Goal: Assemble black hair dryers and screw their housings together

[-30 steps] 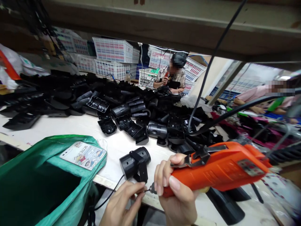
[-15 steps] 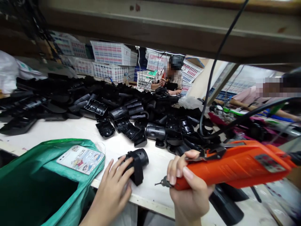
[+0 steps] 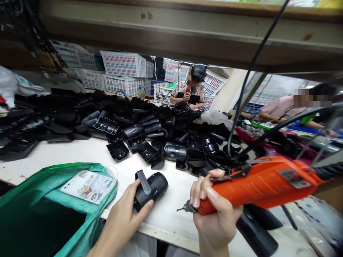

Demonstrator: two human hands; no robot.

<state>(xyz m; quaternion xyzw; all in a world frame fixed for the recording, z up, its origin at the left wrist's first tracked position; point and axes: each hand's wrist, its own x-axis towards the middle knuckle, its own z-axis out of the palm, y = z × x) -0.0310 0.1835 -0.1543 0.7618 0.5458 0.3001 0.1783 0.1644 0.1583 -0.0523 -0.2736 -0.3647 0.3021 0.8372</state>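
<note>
My left hand is closed around the near end of a black plastic cylindrical housing with a curved bracket across its upper side. The housing lies tilted at the table's front part. My right hand grips an orange electric screwdriver near its nose, thumb on top. Its thin bit points left, towards the housing but apart from it, with a tiny dark piece at the tip that I cannot make out.
A heap of black plastic shells covers the back of the white table. A green bag with a phone on it lies left. Cables hang at right, and black curved parts lie beneath the screwdriver. Two people sit beyond.
The housing has turned in my left hand, so its bracket now faces up and left. My left fingers have shifted from over it to its side. My right hand has barely moved.
</note>
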